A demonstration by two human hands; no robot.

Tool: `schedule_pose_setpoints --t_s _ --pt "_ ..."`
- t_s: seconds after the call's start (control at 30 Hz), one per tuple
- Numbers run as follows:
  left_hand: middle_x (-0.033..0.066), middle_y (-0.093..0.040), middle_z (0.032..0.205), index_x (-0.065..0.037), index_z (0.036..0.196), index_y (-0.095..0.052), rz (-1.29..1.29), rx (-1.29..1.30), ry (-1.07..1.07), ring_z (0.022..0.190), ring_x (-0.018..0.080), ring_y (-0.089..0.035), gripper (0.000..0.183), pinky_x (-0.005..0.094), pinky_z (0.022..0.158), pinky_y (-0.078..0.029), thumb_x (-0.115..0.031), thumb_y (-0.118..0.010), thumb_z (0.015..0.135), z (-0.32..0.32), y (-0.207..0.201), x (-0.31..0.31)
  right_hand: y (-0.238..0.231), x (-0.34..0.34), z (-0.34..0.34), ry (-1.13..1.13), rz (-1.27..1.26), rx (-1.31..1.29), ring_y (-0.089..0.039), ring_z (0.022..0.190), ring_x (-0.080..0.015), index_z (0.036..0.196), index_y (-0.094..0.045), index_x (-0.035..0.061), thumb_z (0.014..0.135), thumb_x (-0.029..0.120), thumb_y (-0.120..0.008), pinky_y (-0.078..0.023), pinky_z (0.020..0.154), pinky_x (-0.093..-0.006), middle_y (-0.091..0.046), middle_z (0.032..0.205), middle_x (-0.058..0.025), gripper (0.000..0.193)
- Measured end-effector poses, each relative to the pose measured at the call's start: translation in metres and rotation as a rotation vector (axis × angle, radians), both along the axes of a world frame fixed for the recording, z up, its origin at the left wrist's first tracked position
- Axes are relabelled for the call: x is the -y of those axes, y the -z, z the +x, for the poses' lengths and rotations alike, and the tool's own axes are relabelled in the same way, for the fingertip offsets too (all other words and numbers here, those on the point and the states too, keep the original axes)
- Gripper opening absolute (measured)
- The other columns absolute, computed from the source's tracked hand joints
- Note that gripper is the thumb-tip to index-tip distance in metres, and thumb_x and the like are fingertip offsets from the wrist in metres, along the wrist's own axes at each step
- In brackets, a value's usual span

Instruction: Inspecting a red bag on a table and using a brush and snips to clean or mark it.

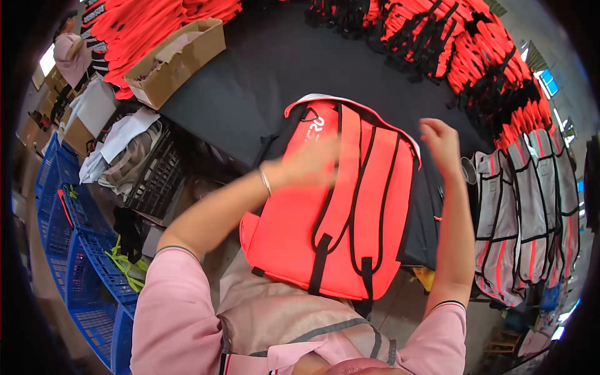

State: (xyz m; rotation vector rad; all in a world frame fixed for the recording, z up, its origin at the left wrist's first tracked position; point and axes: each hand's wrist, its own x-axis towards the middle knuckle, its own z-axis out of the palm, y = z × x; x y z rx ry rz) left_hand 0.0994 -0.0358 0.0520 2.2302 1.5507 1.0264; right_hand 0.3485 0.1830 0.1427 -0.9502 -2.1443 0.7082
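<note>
A bright orange life vest (294,231) with black straps lies flat on the dark work table (250,87) in front of me. My left hand (309,164) hovers blurred over the vest's upper part, near its collar, fingers loosely spread; a thin bracelet sits on that wrist. My right hand (440,140) is raised above the vest's upper right corner, fingers curled but holding nothing that I can make out. Both forearms come in from below in pink sleeves.
Piles of orange vests (450,44) line the table's far edge and back left. A cardboard box (178,59) stands at the left of the table. Grey vests (531,206) hang at right. Blue crates (75,250) and a black crate (156,181) stand left. Another person (72,53) stands at far left.
</note>
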Motion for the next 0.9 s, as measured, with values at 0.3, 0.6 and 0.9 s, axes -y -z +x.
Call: schedule_pose_setpoints --t_s 0.3,0.6,0.9 --pt "0.0116 -0.030 0.157 -0.021 0.146 -0.044 -0.019 -0.264 0.093 0.145 0.0389 -0.025 0.068 0.0554 0.115 -0.024 -0.056 -0.057 0.089 0.058 0.079 0.071 0.063 0.018 -0.165 -0.354 0.463 0.280 -0.059 0.106 -0.0324 0.113 -0.068 0.0065 0.084 0.013 -0.068 -0.048 0.092 -0.0405 -0.064 0.112 -0.0122 0.029" --pt "0.0073 -0.066 0.115 -0.009 0.120 -0.063 0.423 0.107 -0.703 0.111 0.0287 -0.057 0.040 0.0377 0.094 -0.043 -0.012 -0.072 0.082 -0.058 0.006 -0.046 0.089 -0.011 -0.214 -0.344 0.409 0.479 -0.060 0.105 -0.0310 0.111 -0.067 0.0029 0.085 0.002 -0.059 -0.051 0.092 -0.0407 -0.060 0.108 -0.0129 0.028" --pt "0.0202 -0.069 0.102 0.002 0.114 -0.063 0.376 0.298 -0.492 0.094 0.0334 -0.068 0.040 0.0366 0.083 -0.055 -0.002 -0.070 0.074 -0.058 -0.036 -0.073 0.032 0.034 -0.172 -0.178 0.982 0.133 -0.059 0.092 -0.0294 0.113 -0.063 0.0047 0.079 0.001 -0.060 -0.050 0.082 -0.0407 -0.058 0.099 -0.0100 0.034"
